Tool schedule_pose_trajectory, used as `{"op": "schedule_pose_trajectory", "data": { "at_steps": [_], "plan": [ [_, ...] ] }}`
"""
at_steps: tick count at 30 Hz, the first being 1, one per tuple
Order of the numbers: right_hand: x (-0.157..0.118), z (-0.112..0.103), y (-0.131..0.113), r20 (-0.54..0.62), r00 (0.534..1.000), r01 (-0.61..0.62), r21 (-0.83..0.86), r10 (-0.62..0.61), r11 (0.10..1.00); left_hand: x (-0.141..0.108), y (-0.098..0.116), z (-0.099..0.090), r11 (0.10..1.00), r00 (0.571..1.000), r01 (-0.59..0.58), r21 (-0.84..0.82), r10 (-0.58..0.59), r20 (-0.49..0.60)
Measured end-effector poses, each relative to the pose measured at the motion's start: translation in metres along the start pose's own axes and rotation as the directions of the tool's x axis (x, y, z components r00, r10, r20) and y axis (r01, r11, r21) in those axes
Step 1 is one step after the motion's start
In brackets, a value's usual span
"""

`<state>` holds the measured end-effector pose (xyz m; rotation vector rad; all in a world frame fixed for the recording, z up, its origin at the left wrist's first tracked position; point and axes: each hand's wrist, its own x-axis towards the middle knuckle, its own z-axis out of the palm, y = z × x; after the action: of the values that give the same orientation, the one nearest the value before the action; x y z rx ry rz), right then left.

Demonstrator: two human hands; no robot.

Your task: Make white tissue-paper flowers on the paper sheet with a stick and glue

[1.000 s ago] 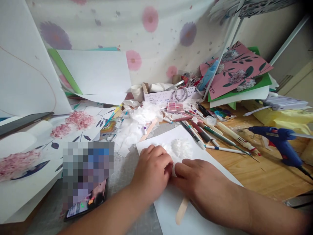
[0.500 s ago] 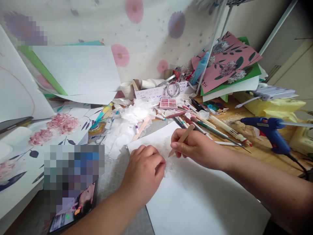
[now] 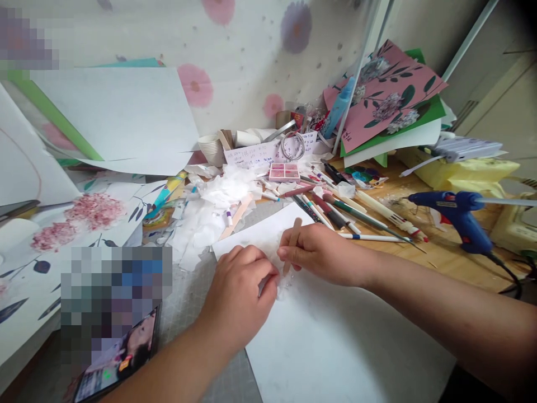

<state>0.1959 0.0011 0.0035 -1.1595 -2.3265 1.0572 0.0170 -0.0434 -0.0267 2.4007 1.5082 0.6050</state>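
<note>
Between the fingertips of your right hand [image 3: 323, 254], a flat wooden stick [image 3: 296, 230] stands nearly upright, pinched by the thumb and forefinger, its upper end rising above them and its lower end pointing down just beside your left fingertips. Your left hand [image 3: 241, 294] lies over the upper left part of the white sheet [image 3: 331, 347], fingers curled and drawn in toward the thumb; you leave a small gap behind the tips, and I cannot tell whether they pinch anything. Right beside those tips, under the stick's lower end, sits a small whitish, shiny bit [image 3: 284, 292], too blurred to name; I cannot tell if the stick touches it. Left of your left fingers runs a grey mat [image 3: 184, 305], with a phone [image 3: 140, 341] farther out, part of its screen pixelated. Beyond both sets of fingers you have a heap of white scraps [image 3: 226, 190], and near it a pink case [image 3: 284, 172]. Past your right fingers, to the right, brushes and pens [image 3: 364, 218] lie jumbled on the wooden tabletop [image 3: 455, 268], and well apart from your hand on that side rests a blue glue gun [image 3: 474, 229].
</note>
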Motion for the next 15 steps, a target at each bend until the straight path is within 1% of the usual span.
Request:
{"op": "schedule_pose_trajectory", "data": {
  "at_steps": [3,7,8,10,12,13,15],
  "plan": [
    [0.002,0.000,-0.004,0.032,0.999,-0.024,0.004,0.024,1.000,0.000,0.000,-0.001,1.000,1.000,-0.004,-0.004,0.004,0.024],
    [0.005,0.001,-0.005,0.038,0.999,-0.034,-0.015,0.034,0.999,0.000,-0.001,-0.002,1.000,0.999,-0.020,0.001,0.020,0.033],
    [0.004,0.000,-0.004,0.027,0.999,-0.027,-0.006,0.027,1.000,0.001,-0.001,-0.003,1.000,0.999,-0.025,0.000,0.025,0.033],
    [0.002,-0.002,-0.002,-0.037,0.999,-0.025,0.050,0.026,0.998,0.001,-0.002,-0.003,0.999,0.999,-0.032,-0.009,0.032,0.032],
    [-0.002,-0.007,0.000,-0.116,0.991,-0.053,0.134,0.069,0.990,0.001,-0.002,-0.003,0.999,0.999,-0.034,-0.018,0.035,0.027],
    [-0.005,-0.010,0.001,-0.135,0.986,-0.073,0.171,0.097,0.983,0.001,-0.002,-0.002,0.999,0.999,-0.033,-0.021,0.033,0.026],
    [-0.009,-0.013,0.003,-0.116,0.985,-0.099,0.213,0.125,0.972,0.001,-0.002,-0.002,0.999,0.999,-0.033,-0.024,0.033,0.023]
  ]
}}
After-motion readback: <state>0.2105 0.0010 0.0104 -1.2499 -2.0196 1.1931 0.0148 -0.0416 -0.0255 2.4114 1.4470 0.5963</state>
